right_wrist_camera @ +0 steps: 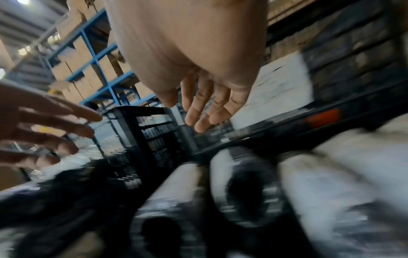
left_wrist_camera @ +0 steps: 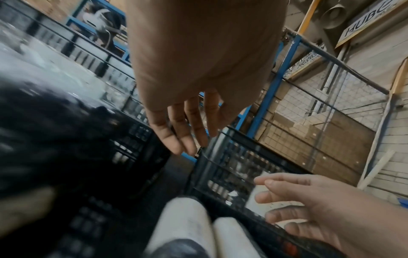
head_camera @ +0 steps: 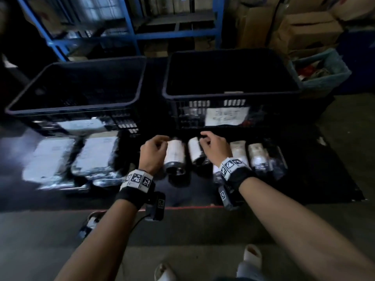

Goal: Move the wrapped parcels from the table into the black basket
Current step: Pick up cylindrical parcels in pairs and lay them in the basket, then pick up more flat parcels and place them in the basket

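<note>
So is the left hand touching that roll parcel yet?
Apart. The left wrist view shows the left hand with straight fingers raised above the roll parcel, basket mesh visible between them.

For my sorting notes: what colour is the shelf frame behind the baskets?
Blue. The shelf frame shows best in the head view.

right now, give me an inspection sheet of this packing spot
surface: dark table, glossy.
job's things: rolled parcels in a row; flat parcels at left; two black baskets behind, insides too dark to judge.
clutter: one parcel on the floor.
grippers: left hand and right hand over the rolls, fingers loose, gripping nothing.
cables: thin lead from the left wrist camera.
surroundings: blue racking, cardboard boxes.
</note>
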